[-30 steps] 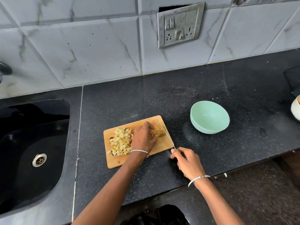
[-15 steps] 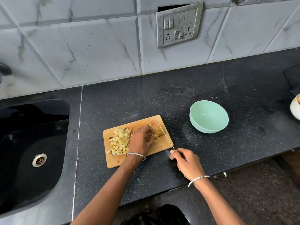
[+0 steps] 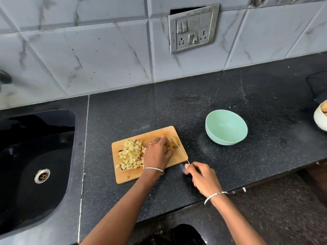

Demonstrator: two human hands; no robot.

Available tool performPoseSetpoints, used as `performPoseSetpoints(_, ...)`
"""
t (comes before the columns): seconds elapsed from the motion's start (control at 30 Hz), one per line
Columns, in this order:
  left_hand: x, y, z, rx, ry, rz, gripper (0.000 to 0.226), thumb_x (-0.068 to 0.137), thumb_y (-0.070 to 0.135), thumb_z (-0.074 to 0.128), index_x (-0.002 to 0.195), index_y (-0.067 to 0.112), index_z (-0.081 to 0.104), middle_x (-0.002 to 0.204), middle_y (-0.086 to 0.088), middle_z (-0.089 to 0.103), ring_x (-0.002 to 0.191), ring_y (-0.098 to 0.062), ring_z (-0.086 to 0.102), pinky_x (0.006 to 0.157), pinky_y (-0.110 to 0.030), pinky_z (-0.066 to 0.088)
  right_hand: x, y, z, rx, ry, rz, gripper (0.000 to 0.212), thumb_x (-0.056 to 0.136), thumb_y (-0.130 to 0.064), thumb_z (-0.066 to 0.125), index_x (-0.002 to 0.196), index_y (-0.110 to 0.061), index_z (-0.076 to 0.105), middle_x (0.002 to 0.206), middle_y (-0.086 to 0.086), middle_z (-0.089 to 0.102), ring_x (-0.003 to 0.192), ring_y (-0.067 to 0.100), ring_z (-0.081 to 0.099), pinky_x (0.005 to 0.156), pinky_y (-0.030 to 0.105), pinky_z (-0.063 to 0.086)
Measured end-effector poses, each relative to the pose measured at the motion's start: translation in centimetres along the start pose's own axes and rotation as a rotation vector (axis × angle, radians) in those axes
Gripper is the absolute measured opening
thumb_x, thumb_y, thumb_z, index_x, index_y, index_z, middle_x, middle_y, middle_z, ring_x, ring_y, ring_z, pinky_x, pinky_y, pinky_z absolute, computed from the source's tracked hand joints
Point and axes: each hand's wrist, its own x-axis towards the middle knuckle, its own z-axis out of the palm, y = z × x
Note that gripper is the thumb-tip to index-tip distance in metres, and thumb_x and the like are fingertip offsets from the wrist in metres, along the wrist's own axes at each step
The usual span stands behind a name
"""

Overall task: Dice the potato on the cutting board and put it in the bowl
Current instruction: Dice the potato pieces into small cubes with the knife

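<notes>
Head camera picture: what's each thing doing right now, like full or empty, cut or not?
Mint green round bowl: empty, upright.
Pale yellow potato cubes: diced, piled on the wooden cutting board.
Leftover potato piece: not fully diced, held by left hand.
Thin steel knife: gripped by right hand, blade over the potato.

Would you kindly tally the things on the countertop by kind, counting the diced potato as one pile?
Cutting board: 1
Knife: 1
Diced potato pile: 1
Uncut potato piece: 1
Green bowl: 1
Pale vessel, cut off at the right edge: 1
Total: 6
</notes>
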Motion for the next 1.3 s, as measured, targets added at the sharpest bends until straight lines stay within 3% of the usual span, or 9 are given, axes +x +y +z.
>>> performPoseSetpoints(0.37,-0.9,-2.5,-1.6,-0.181,0.036,-0.079,0.025,0.075,0.025,0.080,0.078,0.027,0.055,0.070,0.016,0.059,0.067,-0.006,0.057,0.062,-0.024,0.050,0.2,-0.6,0.9,-0.050,-0.020,-0.029,0.027,0.093,-0.046,0.055,0.071,-0.034,0.065,0.050,-0.016,0.057,0.055,0.016,0.053,0.062,0.037,0.045)
performPoseSetpoints(0.53,-1.1,-3.3,-2.3,-0.125,0.001,-0.080,0.025,0.073,0.033,0.081,0.077,0.024,0.058,0.069,0.014,0.059,0.070,-0.011,0.058,0.063,-0.028,0.047,0.3,-1.3,1.9,-0.123,-0.041,-0.064,0.032,0.093,-0.048,0.053,0.070,-0.030,0.066,0.050,-0.009,0.057,0.059,0.020,0.059,0.068,0.039,0.049)
performPoseSetpoints(0.77,-0.8,-4.2,-2.8,-0.075,-0.005,-0.103,0.030,0.072,0.035,0.083,0.090,0.023,0.062,0.080,0.012,0.062,0.078,-0.011,0.054,0.067,-0.026,0.041,0.2,-1.9,2.3,-0.195,-0.049,-0.078,0.034,0.094,-0.048,0.050,0.073,-0.027,0.067,0.050,-0.005,0.055,0.059,0.018,0.058,0.061,0.033,0.040)
performPoseSetpoints(0.9,-0.7,-4.3,-2.8,-0.072,-0.059,-0.023,0.029,0.073,0.028,0.082,0.098,0.028,0.067,0.092,0.010,0.068,0.089,-0.014,0.057,0.077,-0.031,0.050,-0.2,-1.3,2.5,-0.200,-0.044,-0.066,0.038,0.094,-0.052,0.049,0.074,-0.026,0.067,0.050,-0.006,0.056,0.061,0.019,0.060,0.065,0.035,0.044)
performPoseSetpoints(1.17,-0.5,-3.3,-2.3,-0.066,0.007,-0.052,0.018,0.075,0.026,0.081,0.092,0.026,0.075,0.083,0.006,0.071,0.076,-0.013,0.062,0.070,-0.025,0.047,-0.5,-1.0,3.2,-0.330,-0.063,-0.011,0.051,0.096,-0.060,0.032,0.082,-0.023,0.063,0.084,-0.002,0.069,0.083,0.027,0.063,0.077,0.039,0.047)
performPoseSetpoints(1.3,-0.7,-3.0,-2.2,-0.060,0.035,-0.053,0.018,0.077,0.026,0.079,0.094,0.027,0.076,0.084,0.005,0.073,0.078,-0.014,0.063,0.071,-0.026,0.049,-0.6,-1.5,3.7,-0.351,-0.099,-0.014,0.051,0.101,-0.054,0.031,0.086,-0.018,0.063,0.087,0.005,0.068,0.087,0.031,0.062,0.078,0.039,0.046)
